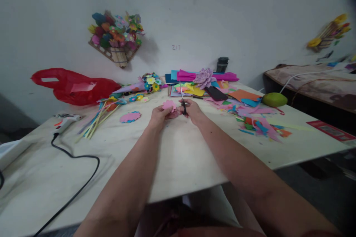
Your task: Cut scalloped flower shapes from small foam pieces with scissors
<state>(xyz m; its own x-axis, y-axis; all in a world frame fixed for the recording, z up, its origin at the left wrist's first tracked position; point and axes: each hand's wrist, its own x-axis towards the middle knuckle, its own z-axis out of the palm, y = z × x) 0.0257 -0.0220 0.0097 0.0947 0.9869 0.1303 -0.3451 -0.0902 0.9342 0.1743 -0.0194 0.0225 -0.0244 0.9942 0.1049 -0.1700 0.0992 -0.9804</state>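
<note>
Between the thumb and fingers of my left hand (pixel 160 115) is a pink flower-shaped cutout (pixel 168 105) with a scalloped edge. My right hand (pixel 192 111) is closed round the black handles of a pair of scissors (pixel 182 98), whose blades point up and away from me. Both hands are close together above the table, and the scissors stand just right of the cutout. To the left, pink and blue scalloped cutouts (pixel 130 117) lie together on the tabletop. How far the scissor blades are parted is too small to tell.
A glue gun (pixel 66 123) with a trailing black cord lies at left, near thin sticks (pixel 96 122) and a red plastic bag (pixel 75 87). Coloured scraps (pixel 260 124), a dark phone (pixel 216 93), a purple flower (pixel 205 78) and a green fruit (pixel 274 99) lie at right.
</note>
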